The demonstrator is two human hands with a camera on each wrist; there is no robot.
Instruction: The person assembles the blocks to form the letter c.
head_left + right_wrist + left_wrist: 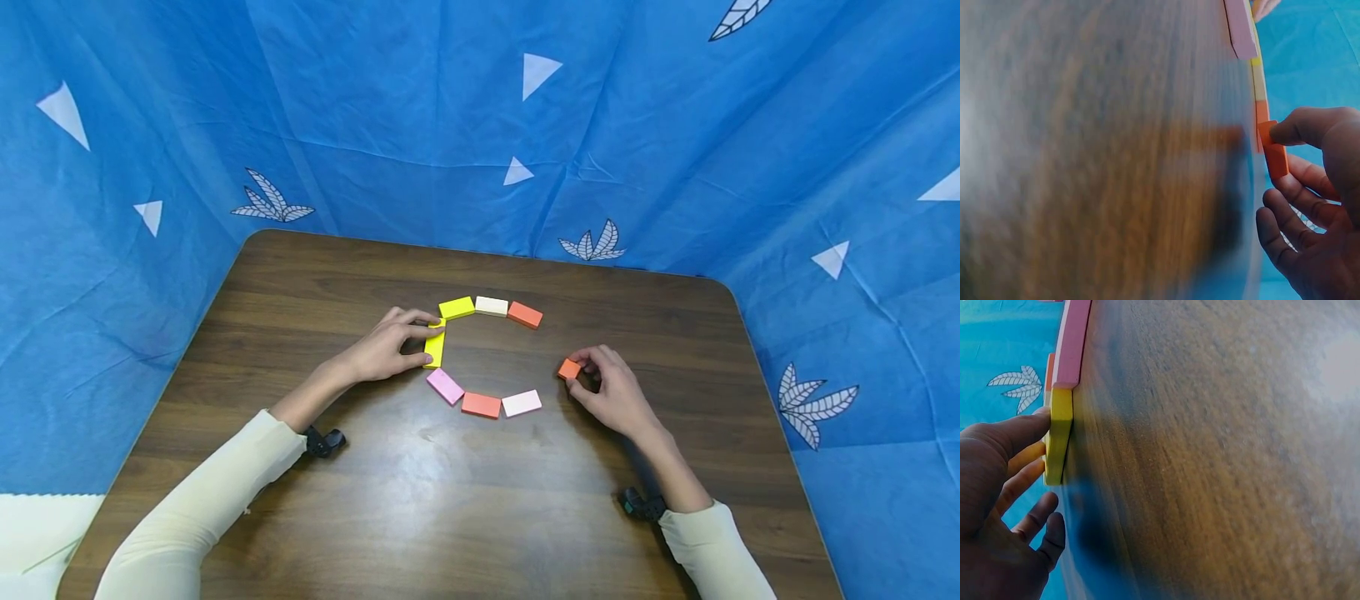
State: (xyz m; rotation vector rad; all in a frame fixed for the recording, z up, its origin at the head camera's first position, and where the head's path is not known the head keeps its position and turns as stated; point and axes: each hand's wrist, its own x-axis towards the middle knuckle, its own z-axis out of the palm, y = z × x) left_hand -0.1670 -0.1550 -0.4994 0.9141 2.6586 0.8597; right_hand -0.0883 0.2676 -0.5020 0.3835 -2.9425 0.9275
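On the wooden table several coloured blocks form a curved row, open toward the right. My left hand (384, 343) holds the yellow block (435, 348) at the row's left side, thumb near its near end and fingertips near its far end. In the left wrist view, that yellow block (1060, 437) lies flat with the thumb and fingertips at its top. To the right of the row, my right hand (617, 392) pinches an orange block (569, 369) between thumb and fingers. The right wrist view has this orange block (1277, 159) tilted, its far side hidden by the fingers.
Beyond the left hand, another yellow block (457, 308), a cream block (492, 307) and a red-orange block (525, 315) make the far arc. A pink block (446, 387), a red-orange block (482, 405) and a pale block (522, 403) make the near arc. A blue curtain (420, 125) surrounds the table (420, 533).
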